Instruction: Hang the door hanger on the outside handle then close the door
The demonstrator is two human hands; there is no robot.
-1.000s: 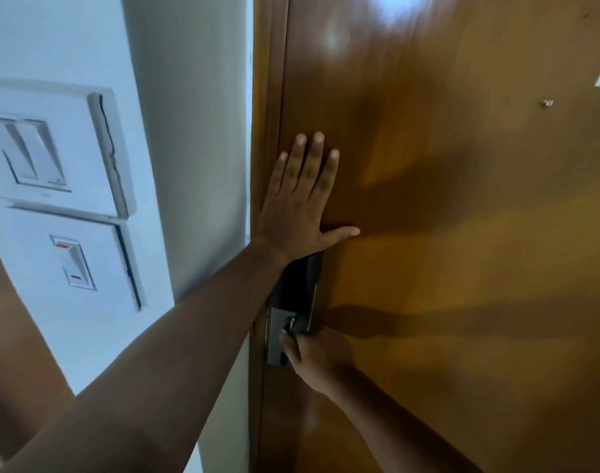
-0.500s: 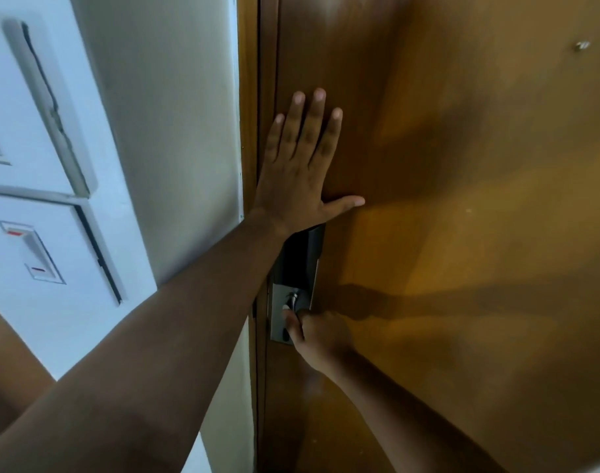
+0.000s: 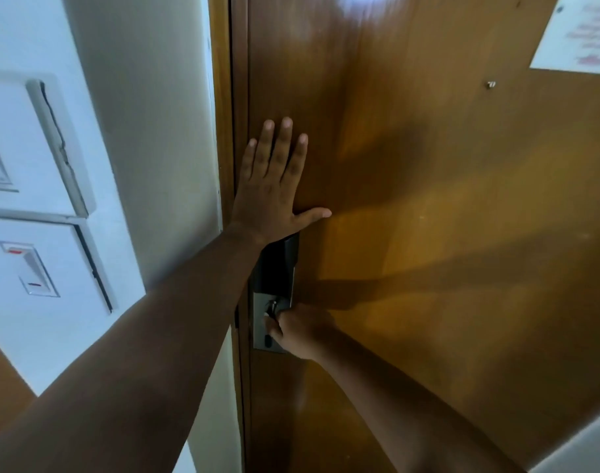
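Left hand (image 3: 274, 196) fingers (image 3: 284, 145) spread flat, gripping nothing, palm pressed on wooden door (image 3: 428, 233) beside frame (image 3: 223, 131). Right hand (image 3: 300, 331) fingers curled around lever at lock plate (image 3: 262, 322). Door hanger not visible; presumably outside. Door appeared shut. Recommended: hold steady palm pressure, release lever slowly until latch seats. Both forearms extended, left above right.

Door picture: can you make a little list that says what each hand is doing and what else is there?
door: brown wood, looks shut against its frame
left hand: flat, fingers spread, pressed on the door above the lock
right hand: fingers on the knob of the lock
lock: dark on top, metal plate below
switches: white, on the wall to the left
paper: stuck on the door, top right
door hanger: not in view
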